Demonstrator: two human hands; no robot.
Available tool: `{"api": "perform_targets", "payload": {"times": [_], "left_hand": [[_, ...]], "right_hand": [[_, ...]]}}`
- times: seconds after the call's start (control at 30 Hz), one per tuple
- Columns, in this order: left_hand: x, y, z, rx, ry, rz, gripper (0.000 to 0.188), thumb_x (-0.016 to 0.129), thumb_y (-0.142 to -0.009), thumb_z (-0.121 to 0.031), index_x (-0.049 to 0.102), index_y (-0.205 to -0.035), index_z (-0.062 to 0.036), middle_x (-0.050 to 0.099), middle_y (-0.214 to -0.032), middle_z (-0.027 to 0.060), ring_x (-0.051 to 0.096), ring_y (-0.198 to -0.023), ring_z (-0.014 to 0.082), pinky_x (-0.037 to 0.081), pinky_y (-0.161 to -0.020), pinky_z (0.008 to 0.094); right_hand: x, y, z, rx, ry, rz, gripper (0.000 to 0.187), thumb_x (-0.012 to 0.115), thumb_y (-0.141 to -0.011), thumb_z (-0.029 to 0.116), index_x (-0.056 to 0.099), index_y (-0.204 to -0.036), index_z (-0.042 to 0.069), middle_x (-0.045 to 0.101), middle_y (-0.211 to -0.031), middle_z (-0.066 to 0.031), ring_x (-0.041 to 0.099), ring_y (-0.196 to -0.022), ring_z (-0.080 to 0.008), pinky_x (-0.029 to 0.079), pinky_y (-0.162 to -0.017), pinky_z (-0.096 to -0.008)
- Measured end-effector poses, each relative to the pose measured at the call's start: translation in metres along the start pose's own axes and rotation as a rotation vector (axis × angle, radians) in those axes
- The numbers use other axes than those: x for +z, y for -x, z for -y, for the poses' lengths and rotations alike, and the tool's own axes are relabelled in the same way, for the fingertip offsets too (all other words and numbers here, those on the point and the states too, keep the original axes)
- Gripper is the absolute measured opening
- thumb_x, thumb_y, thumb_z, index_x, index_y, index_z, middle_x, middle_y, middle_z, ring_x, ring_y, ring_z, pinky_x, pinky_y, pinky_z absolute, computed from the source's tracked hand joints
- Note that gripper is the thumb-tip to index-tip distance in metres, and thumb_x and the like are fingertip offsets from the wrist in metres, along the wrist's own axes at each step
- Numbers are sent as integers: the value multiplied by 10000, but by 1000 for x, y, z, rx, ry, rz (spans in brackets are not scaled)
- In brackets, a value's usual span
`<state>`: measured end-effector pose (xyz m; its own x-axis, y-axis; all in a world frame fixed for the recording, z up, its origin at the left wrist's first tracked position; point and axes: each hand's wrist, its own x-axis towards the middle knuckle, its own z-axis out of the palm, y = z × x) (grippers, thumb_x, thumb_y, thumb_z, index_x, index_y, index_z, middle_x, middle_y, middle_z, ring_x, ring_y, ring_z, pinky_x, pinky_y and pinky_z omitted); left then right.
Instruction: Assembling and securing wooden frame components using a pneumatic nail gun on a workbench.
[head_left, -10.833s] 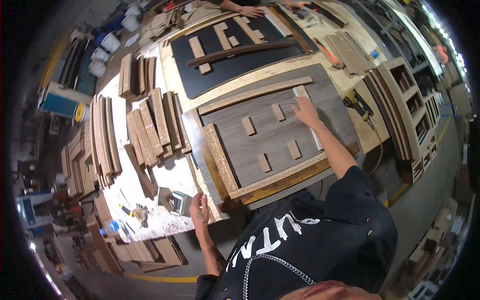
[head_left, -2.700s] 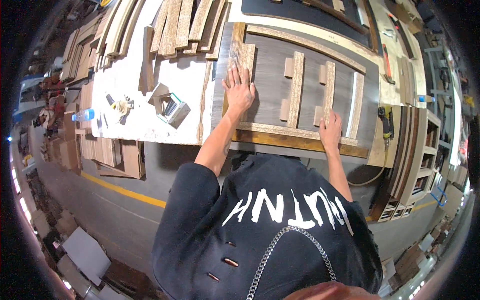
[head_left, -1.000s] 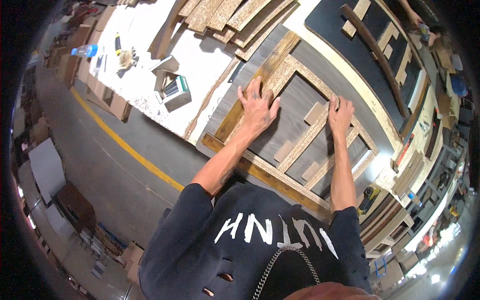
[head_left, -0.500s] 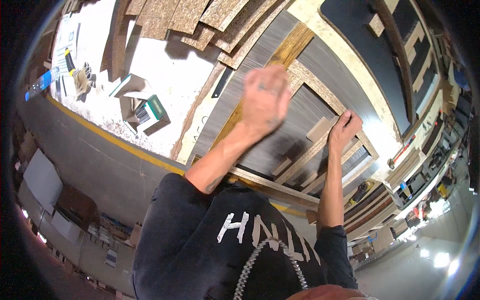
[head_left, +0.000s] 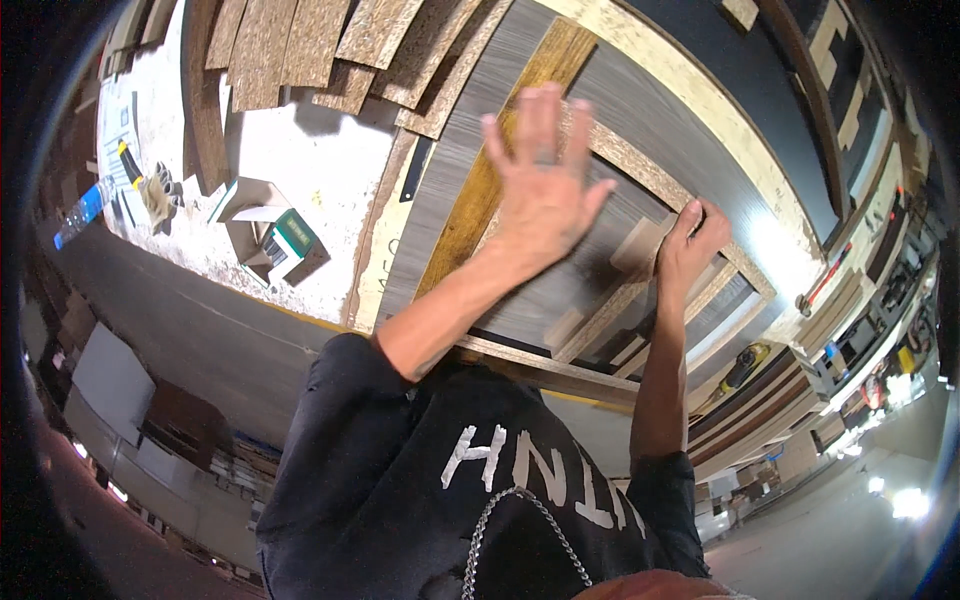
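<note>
The left hand (head_left: 540,190) is lifted above the grey panel (head_left: 560,290), fingers spread and holding nothing. The right hand (head_left: 692,240) rests lower, fingertips pressed on a small wooden block (head_left: 640,245) that lies on the panel between chipboard strips (head_left: 640,170). The panel lies flat on the bench (head_left: 300,170), with a yellowish batten (head_left: 500,170) along its left side. Further left stand an open cardboard box (head_left: 270,235) and a stack of chipboard offcuts (head_left: 330,45).
</note>
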<state>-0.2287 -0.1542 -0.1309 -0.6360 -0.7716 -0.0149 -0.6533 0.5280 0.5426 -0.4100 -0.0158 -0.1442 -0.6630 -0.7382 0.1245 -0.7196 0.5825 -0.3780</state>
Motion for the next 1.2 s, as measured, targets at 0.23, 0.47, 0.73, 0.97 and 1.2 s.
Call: {"api": "perform_targets", "payload": {"times": [0.23,0.47,0.73,0.97,1.2], "left_hand": [[-2,15,36,-135,-91,-153,1122,609,-820,-716,266,-1455,144,305,-1496,331,246,-1435,427,153,-1136,604],[-13,11,28,-146,-68,-161,997,619,-856,-650,339,-1441,106,334,-1498,301,299,-1419,398,191,-1145,563],[-17,-26,38,448,36,-180,427,550,-980,-320,499,-1334,-87,560,-1335,116,486,-1296,281,284,-1129,512],[-21,-28,24,622,-106,-200,272,558,-941,-218,550,-1126,-19,582,-1093,168,540,-1095,320,369,-1042,455],[-9,-28,27,624,-116,-172,329,528,-939,-191,541,-1201,7,584,-1172,188,528,-1159,341,340,-1092,461]], "right_hand": [[-6,-7,-2,6,-143,-19,329,505,-1029,314,606,-1048,1,565,-1016,-178,508,-1020,-341,368,-960,-451],[-24,-9,2,125,-174,98,321,552,-999,316,666,-1095,32,629,-1109,-172,552,-1077,-350,393,-1002,-444],[-26,-16,-28,-16,-137,326,351,549,-941,210,637,-1248,65,599,-1277,-177,538,-1225,-353,410,-1056,-418],[-36,3,-41,-176,-98,280,523,539,-968,287,471,-1437,65,426,-1506,-184,362,-1420,-350,289,-1174,-405],[-64,129,35,197,-34,270,687,659,-883,238,383,-1458,-16,335,-1481,-336,319,-1409,-445,281,-1178,-440]]}}
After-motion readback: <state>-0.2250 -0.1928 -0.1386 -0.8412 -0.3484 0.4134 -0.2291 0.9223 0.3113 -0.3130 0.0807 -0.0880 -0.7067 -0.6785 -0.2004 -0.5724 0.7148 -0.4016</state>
